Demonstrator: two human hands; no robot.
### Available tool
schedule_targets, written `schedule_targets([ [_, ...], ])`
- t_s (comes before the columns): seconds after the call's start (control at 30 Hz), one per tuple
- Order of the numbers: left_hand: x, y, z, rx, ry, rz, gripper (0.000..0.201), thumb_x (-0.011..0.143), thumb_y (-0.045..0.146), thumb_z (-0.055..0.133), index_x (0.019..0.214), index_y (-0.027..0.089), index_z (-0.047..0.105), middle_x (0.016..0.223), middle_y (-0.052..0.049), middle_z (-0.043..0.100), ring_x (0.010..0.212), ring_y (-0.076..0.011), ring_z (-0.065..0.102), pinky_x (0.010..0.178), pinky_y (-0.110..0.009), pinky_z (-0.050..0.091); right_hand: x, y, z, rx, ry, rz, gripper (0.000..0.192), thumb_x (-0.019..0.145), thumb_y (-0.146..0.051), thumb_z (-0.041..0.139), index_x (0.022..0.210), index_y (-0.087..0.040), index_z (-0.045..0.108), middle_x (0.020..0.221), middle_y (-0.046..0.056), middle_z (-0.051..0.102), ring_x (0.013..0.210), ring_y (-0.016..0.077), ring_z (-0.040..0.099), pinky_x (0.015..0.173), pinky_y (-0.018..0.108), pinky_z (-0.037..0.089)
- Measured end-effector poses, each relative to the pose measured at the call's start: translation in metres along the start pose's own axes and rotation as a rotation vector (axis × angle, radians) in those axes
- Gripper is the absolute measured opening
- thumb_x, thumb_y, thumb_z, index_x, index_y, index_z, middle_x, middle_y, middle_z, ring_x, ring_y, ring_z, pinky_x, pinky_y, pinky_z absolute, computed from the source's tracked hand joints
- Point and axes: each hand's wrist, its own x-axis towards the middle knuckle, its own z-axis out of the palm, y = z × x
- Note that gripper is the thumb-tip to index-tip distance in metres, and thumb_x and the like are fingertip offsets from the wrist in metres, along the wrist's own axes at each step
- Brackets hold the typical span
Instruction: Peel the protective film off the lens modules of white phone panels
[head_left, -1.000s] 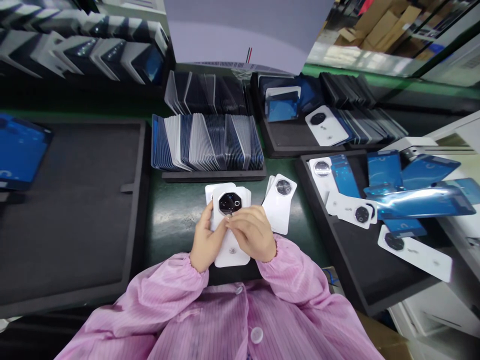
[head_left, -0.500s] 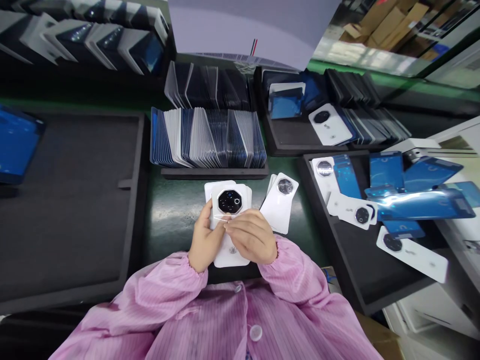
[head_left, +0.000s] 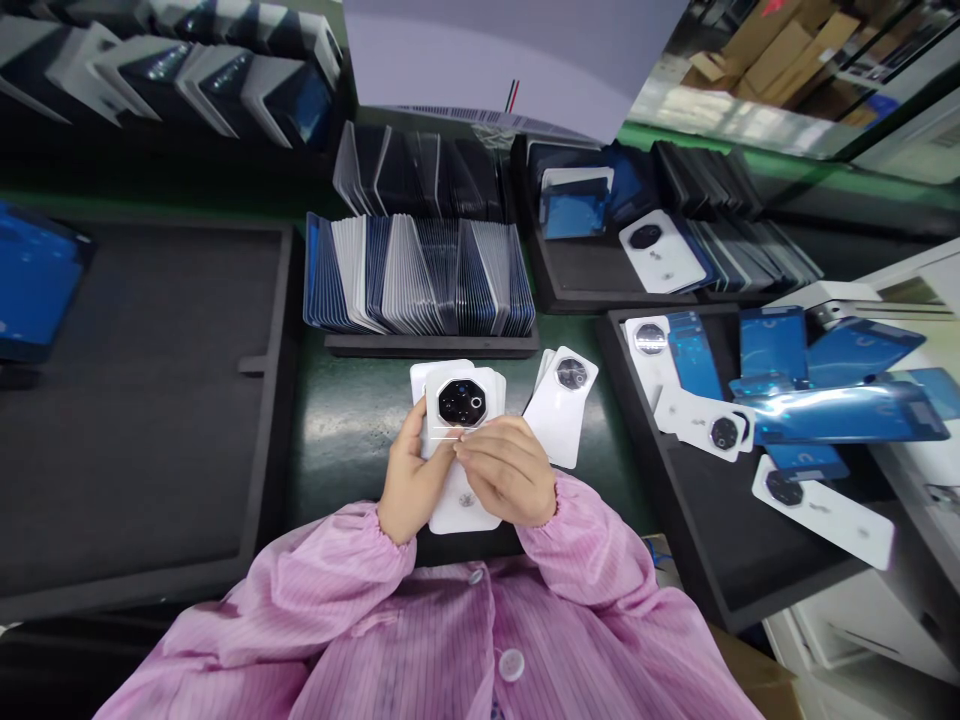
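A white phone back cover (head_left: 450,505) with a round black camera area (head_left: 462,403) lies upright in front of me, on top of other white covers. My left hand (head_left: 412,475) is closed on its left edge, the thumb lying across the front below the camera. Close to that thumb, the fingers of my right hand (head_left: 508,470) are pinched together. A thin clear film (head_left: 445,433), showing as pale lines under the camera, reaches to these fingertips; its full outline is hard to see. Just right of my hands lies a small stack of white covers (head_left: 559,420).
Behind my hands stands a rack (head_left: 431,346) packed with upright covers. A black tray (head_left: 135,420) is at left, with blue-filmed panels (head_left: 34,285). The right tray (head_left: 720,560) holds loose white covers and blue-filmed panels (head_left: 840,408). A further tray (head_left: 585,280) sits behind it.
The pale lines of the film have shifted slightly and now run level below the camera. Both hands keep nearly the same place and grip.
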Motion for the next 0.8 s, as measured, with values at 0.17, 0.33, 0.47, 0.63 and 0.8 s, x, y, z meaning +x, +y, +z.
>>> schedule_targets([
  [0.17,-0.001,0.003,0.001,-0.043,0.006,-0.043,0.045,0.079,0.028,0.066,0.123,0.021,0.054,0.122,-0.007,0.064,0.111,-0.0221,0.060,0.097,-0.034,0.046,0.000,0.000,-0.001,-0.098,-0.006,0.104,0.044,0.081,-0.006,0.062,0.121,-0.023,0.054,0.102,0.006,0.069,0.102,0.0221,0.064,0.087,0.043,0.053],
  [0.33,-0.003,0.003,0.003,-0.209,-0.053,-0.221,0.052,0.078,0.035,0.068,0.126,0.024,0.051,0.114,-0.007,0.067,0.094,-0.0218,0.067,0.075,-0.031,0.055,0.005,0.003,-0.006,-0.196,-0.030,0.524,0.077,0.081,-0.033,0.068,0.145,-0.019,0.028,0.143,0.018,0.038,0.135,0.0338,0.034,0.107,0.058,0.035],
  [0.47,-0.005,0.002,0.004,-0.317,-0.091,-0.282,0.060,0.075,0.036,0.072,0.129,0.023,0.048,0.118,-0.009,0.065,0.095,-0.0224,0.067,0.078,-0.032,0.056,0.007,0.013,-0.014,0.040,-0.049,0.677,0.057,0.081,-0.032,0.068,0.133,-0.023,0.046,0.136,0.012,0.046,0.130,0.0279,0.043,0.108,0.050,0.038],
  [0.63,-0.004,0.002,0.003,-0.368,-0.060,-0.334,0.064,0.073,0.034,0.073,0.131,0.022,0.046,0.116,-0.008,0.066,0.097,-0.0230,0.066,0.081,-0.033,0.054,-0.007,0.043,-0.047,0.243,0.433,0.852,0.057,0.077,-0.031,0.071,0.127,-0.024,0.045,0.115,0.008,0.060,0.106,0.0233,0.060,0.094,0.043,0.049],
  [0.8,0.000,0.007,0.002,-0.371,-0.020,-0.334,0.066,0.072,0.035,0.072,0.131,0.022,0.045,0.112,-0.009,0.068,0.092,-0.0240,0.067,0.079,-0.036,0.054,-0.041,0.081,-0.077,0.020,0.321,1.044,0.065,0.071,-0.033,0.071,0.128,-0.017,0.044,0.100,0.010,0.063,0.092,0.0264,0.063,0.081,0.046,0.052],
])
